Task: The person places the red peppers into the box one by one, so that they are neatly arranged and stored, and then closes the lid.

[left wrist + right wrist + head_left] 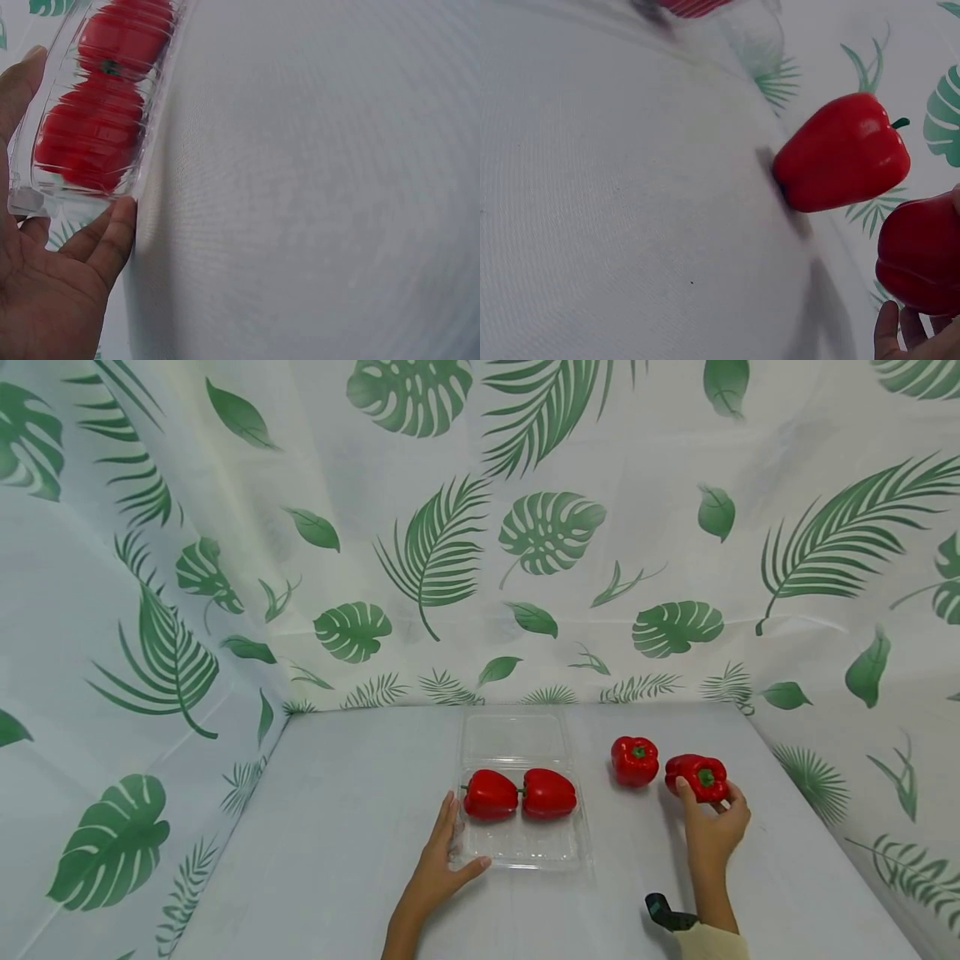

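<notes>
A clear plastic clamshell container (517, 852) lies with its lid (514, 737) folded back. Two red bell peppers, a left one (491, 795) and a right one (550, 794), lie on their sides in its base. My left hand (435, 868) touches the container's near left corner, fingers fairly straight along the side and thumb at the front edge. To the right, my right hand (712, 827) grips another red bell pepper (922, 255) between thumb and fingers, its green stem facing me in the head view. Beside it a further red bell pepper (844, 157) stands upright on the table.
The white table (337, 793) runs back to a leaf-printed curtain (420, 668), which also hangs along both sides. A dark device (663, 912) is worn on the right wrist, by the pale sleeve (711, 942).
</notes>
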`<state>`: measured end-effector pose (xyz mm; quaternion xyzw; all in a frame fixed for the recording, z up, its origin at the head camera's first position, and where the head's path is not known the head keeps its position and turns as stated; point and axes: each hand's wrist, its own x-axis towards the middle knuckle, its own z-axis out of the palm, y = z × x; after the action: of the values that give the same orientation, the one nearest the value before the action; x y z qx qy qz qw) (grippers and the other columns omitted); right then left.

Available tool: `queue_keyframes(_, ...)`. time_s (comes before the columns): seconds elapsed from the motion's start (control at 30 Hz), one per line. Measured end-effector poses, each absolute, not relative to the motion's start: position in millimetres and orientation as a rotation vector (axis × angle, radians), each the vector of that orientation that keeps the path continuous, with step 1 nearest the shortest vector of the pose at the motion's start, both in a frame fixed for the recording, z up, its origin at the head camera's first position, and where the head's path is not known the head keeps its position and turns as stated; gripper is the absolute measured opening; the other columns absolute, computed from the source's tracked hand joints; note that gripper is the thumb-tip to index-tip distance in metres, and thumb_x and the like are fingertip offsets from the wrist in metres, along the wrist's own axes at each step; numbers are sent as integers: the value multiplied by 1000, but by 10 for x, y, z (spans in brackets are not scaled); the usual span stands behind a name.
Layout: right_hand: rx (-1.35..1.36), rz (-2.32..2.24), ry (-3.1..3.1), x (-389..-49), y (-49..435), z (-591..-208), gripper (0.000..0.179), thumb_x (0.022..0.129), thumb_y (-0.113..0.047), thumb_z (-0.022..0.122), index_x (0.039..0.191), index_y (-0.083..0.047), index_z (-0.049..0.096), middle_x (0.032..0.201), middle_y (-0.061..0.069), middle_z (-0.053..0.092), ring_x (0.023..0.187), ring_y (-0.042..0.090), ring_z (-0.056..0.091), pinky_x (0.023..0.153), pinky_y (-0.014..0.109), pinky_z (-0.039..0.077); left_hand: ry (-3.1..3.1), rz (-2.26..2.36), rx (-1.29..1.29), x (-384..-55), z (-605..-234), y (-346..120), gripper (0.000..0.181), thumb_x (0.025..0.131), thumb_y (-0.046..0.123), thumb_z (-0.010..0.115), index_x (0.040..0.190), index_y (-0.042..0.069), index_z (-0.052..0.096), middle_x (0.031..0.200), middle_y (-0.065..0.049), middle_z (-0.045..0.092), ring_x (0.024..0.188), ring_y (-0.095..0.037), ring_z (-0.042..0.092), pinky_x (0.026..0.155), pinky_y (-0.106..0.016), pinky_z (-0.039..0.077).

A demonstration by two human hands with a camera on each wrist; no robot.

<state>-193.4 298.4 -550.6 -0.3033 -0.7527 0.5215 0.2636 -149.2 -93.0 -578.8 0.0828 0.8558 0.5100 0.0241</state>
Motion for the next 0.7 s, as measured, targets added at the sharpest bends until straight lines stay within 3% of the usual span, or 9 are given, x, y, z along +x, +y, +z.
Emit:
queue_keyframes(0.2, -773, 1547, -1979, -1922, 2968, -5447, 81, 88, -46, 68, 150, -16, 26, 154, 12, 37, 140, 29, 36, 116, 46, 37, 2643, 1613, 295, -1492, -5793, -944, 102, 81, 42, 77, 158, 19, 14, 166, 5, 7, 151, -28, 18, 111, -50, 36)
queue_keyframes(0.37, -761, 1729, -1858, -1924, 2977, -5455, 78, 89, -42, 69, 147, -21, 21, 157, 12, 27, 148, 25, 27, 119, 41, 30, 2628, 1625, 297, -1492, -5786, -947, 102, 81, 42, 77, 158, 20, 13, 166, 5, 6, 151, -28, 17, 112, -51, 35)
queue_keyframes(0.57, -834, 2065, -1558, -1921, 3004, -5429, 78, 90, -41, 67, 146, -28, 14, 162, 0, 15, 150, 16, 17, 116, 39, 31, 2625, 1630, 293, -1488, -5796, -940, 102, 81, 42, 77, 158, 20, 13, 166, 5, 6, 151, -29, 18, 112, -51, 35)
queue_keyframes(0.7, -788, 2344, -1163, -1914, 3013, -5393, 73, 92, -28, 67, 145, -31, 17, 159, -12, 18, 147, 11, 16, 113, 40, 34, 2619, 1635, 296, -1486, -5798, -939, 102, 82, 43, 76, 158, 20, 13, 166, 5, 5, 150, -30, 19, 110, -52, 38)
